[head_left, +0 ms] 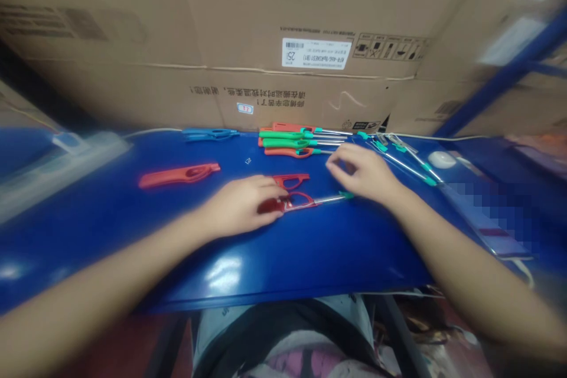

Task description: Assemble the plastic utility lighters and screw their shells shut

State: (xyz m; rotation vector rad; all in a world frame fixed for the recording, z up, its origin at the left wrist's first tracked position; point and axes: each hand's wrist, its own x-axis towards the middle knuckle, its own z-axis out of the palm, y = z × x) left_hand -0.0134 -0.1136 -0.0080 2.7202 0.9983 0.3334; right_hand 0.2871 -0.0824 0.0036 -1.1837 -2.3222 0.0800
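My left hand (243,205) curls over a red lighter handle (305,196) lying on the blue table. A metal lighter tube (330,199) with a teal end points right from this handle. Just behind it lies a red handle shell (296,180). My right hand (365,172) hovers above the tube, thumb and finger closed towards each other; whatever they pinch, if anything, is too small to make out. Another red handle shell (177,175) rests left of my left hand. Green and orange lighters (287,143) with metal tubes lie in a row farther back.
Blue handle shells (208,134) lie at the back left. Several loose tubes (405,164) with teal ends are on the right, near a white round object (442,159). A cardboard box (221,29) walls the back of the blue table (287,266). A blue post (500,77) slants at right.
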